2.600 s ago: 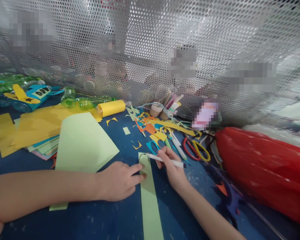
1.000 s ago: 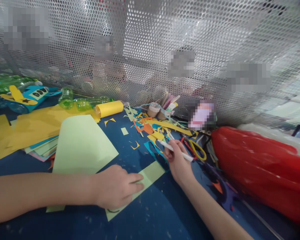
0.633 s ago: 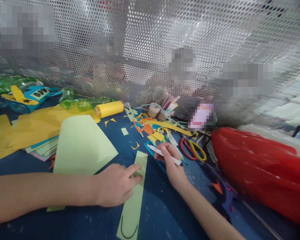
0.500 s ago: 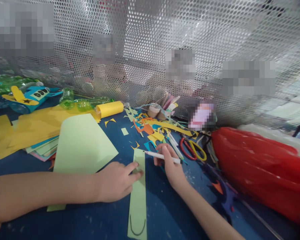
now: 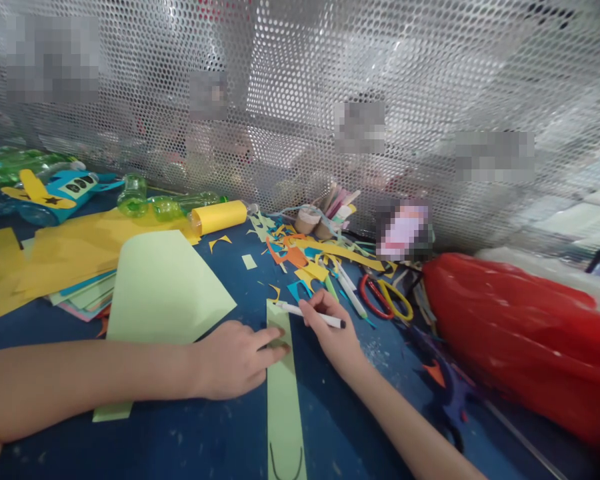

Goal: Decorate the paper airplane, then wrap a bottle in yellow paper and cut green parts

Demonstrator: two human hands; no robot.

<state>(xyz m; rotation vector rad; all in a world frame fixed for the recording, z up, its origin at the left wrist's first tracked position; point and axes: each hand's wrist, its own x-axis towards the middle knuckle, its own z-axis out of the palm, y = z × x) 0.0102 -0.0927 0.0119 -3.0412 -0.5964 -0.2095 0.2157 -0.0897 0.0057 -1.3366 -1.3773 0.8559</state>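
A long strip of light green paper (image 5: pixel 283 400) lies on the blue table, with a black U-shaped line drawn near its close end. My left hand (image 5: pixel 235 360) rests with fingers stretched across the strip's upper part, pressing on it. Between the fingers of my right hand (image 5: pixel 333 327) is a white marker (image 5: pixel 307 313), its tip at the strip's far end. A larger light green sheet (image 5: pixel 165 293) lies left of the strip, partly under my left forearm.
Paper scraps (image 5: pixel 300 257) litter the table beyond my hands. Scissors with red and yellow handles (image 5: pixel 385 298) lie to the right, near a red plastic bag (image 5: pixel 520 340). A yellow-wrapped bottle (image 5: pixel 219 217), yellow sheets (image 5: pixel 80 247) and a blue paper plane (image 5: pixel 73 193) are at the left.
The strip's near end has swung right and slid closer to me. My right hand has shifted slightly left, bringing the marker's tip over the strip's far end.
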